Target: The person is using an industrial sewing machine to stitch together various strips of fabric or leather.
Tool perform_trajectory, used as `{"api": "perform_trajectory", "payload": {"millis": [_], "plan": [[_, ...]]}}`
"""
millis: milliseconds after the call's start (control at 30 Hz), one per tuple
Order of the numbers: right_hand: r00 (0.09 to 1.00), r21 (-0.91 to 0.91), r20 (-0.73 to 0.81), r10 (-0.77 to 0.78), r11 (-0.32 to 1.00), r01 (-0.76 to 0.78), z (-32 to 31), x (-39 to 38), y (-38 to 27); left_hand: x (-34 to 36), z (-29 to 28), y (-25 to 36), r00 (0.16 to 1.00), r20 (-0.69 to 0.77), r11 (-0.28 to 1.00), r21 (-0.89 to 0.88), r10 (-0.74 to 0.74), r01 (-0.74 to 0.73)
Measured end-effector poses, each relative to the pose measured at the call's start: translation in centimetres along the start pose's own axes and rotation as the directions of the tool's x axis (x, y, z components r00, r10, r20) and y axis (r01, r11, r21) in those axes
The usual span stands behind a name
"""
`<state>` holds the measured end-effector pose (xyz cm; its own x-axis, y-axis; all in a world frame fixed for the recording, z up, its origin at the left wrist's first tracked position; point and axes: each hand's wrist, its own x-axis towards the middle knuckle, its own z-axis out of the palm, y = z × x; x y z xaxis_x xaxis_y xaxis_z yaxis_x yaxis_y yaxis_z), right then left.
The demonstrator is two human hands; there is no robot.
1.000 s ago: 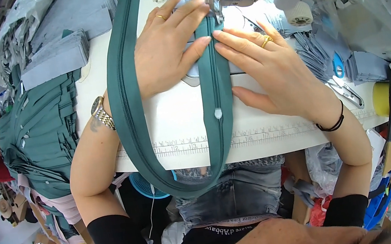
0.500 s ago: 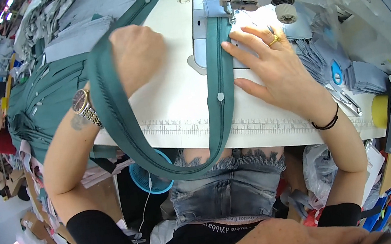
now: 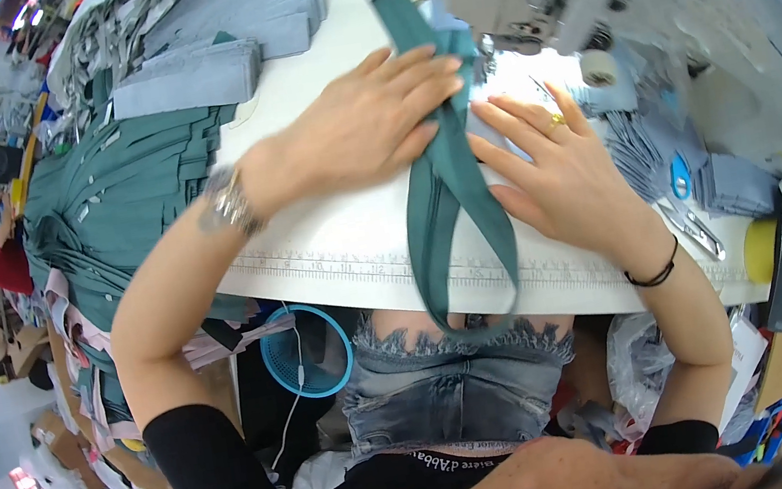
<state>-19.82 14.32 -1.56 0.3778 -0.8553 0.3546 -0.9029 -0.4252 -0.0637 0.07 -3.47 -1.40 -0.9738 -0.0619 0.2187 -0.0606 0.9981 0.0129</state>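
Note:
A long green zipper (image 3: 482,192) hangs in a loop over the front edge of the white table, its two runs crossing near the sewing machine's needle area. My left hand (image 3: 372,116) reaches across from the left, with its fingers over the upper run and its thumb against the strip; the zipper passes beneath the fingers. My right hand (image 3: 561,163) lies palm down to the right of the zipper, fingers spread, fingertips close to its edge. The sewing machine (image 3: 527,1) stands over the zipper's far end; its presser foot is hard to make out.
Green zippers (image 3: 119,184) are piled on the left, beside stacked grey fabric pieces (image 3: 185,81). Metal scissors (image 3: 694,224), a blue thread snipper (image 3: 679,175) and more grey pieces (image 3: 741,182) lie at right. A blue basket (image 3: 278,368) stands below the table edge.
My left hand has moved right, bringing its run of zipper across the other one near the needle. The wide loop has narrowed. My right hand has shifted slightly toward me.

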Motion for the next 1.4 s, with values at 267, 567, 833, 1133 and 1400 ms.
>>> {"api": "perform_trajectory", "payload": {"millis": [267, 567, 833, 1133, 1400], "plan": [[0.992, -0.057, 0.091, 0.085, 0.995, -0.080, -0.5, -0.1, -0.9, 9.3, 0.2, -10.8, 0.781, -0.546, 0.947, -0.088, -0.305, 0.308], [0.992, -0.215, -0.027, -0.123, 0.970, 0.115, -0.1, 0.3, -0.7, 0.9, 1.8, 2.1, 0.970, -0.211, 0.989, -0.110, -0.118, 0.096], [0.975, -0.192, -0.173, 0.140, 0.966, -0.173, -9.6, -8.3, -1.4, -0.1, 1.2, 1.6, 0.975, -0.154, 0.976, -0.171, -0.161, 0.134], [0.896, -0.559, -0.212, 0.390, 0.703, -0.439, -9.4, -15.5, 3.4, 0.2, 1.0, 1.9, 0.972, -0.157, 0.970, -0.192, -0.178, 0.146], [0.855, -0.418, -0.406, 0.322, 0.767, -0.487, -9.0, -15.7, 4.4, 0.5, 0.4, 2.0, 0.977, -0.142, 0.977, -0.163, -0.161, 0.138]]}}
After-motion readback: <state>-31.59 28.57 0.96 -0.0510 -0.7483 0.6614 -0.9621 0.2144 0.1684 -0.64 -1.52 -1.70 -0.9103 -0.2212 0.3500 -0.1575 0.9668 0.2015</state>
